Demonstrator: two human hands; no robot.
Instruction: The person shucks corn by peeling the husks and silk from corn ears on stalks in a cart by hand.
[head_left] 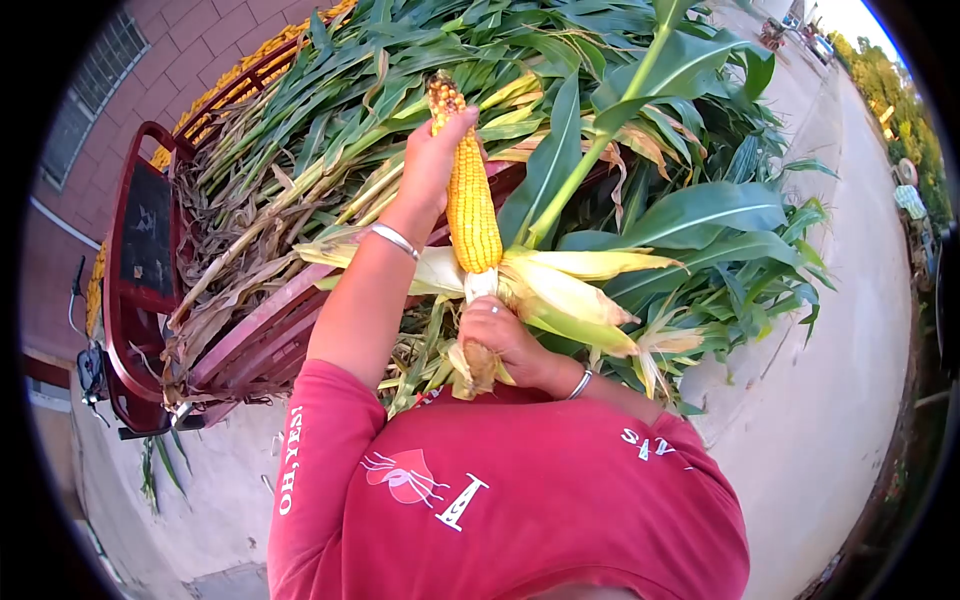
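Observation:
A yellow corn cob (472, 205) stands nearly upright in front of my chest, its tip dark and partly bare. My left hand (437, 155) is closed round its upper part, the thumb near the tip. At the base, my right hand (500, 335) is closed round the shank and the folded-back husk. Pale husk leaves (575, 295) spread out to both sides below the kernels. Behind the cob a green corn stalk (575, 190) rises to the upper right. The palm sides of both hands are hidden.
A red cart (145, 210) piled with green and dry corn stalks (350, 130) fills the space ahead. Yellow cobs (235, 75) line its far side by a brick wall (185, 45). More leaves hang over the right edge, beside a concrete road (850, 300).

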